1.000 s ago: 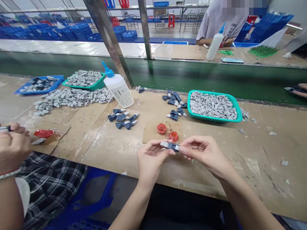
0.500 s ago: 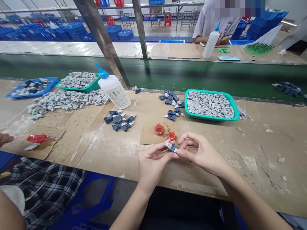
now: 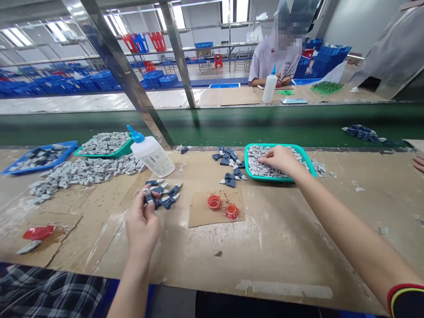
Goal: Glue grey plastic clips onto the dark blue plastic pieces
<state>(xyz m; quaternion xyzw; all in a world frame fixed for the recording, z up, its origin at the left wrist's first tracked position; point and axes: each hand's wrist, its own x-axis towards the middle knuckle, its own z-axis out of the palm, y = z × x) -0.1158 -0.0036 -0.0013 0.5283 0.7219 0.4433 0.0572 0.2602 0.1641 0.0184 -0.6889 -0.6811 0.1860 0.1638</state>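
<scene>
My left hand [image 3: 143, 218] pinches a dark blue and grey plastic piece [image 3: 149, 197] just over the left cluster of dark blue pieces with grey tips [image 3: 169, 201]. Over at the right, my right hand [image 3: 278, 160] reaches into a teal tray [image 3: 313, 169] of small light grey pieces [image 3: 265, 168]. Its fingertips are drawn together among them; whether a piece is between them I cannot make out. Two red caps [image 3: 213, 202] with liquid inside rest on a small cardboard sheet [image 3: 198, 216] between my hands. Behind the caps lies another cluster of dark blue pieces [image 3: 228, 155].
A white bottle with a blue nozzle [image 3: 154, 157] leans at the left. Behind it are a loose grey heap [image 3: 82, 172], a second green tray [image 3: 122, 151] and a blue tray [image 3: 71, 150]. A green belt [image 3: 225, 126] runs beyond the table; a co-worker [image 3: 265, 62] sits across it.
My hands, together on one dark blue and grey piece before, have parted. The left moved left to the blue cluster; the right went forward and right into the teal tray. The view has tilted up.
</scene>
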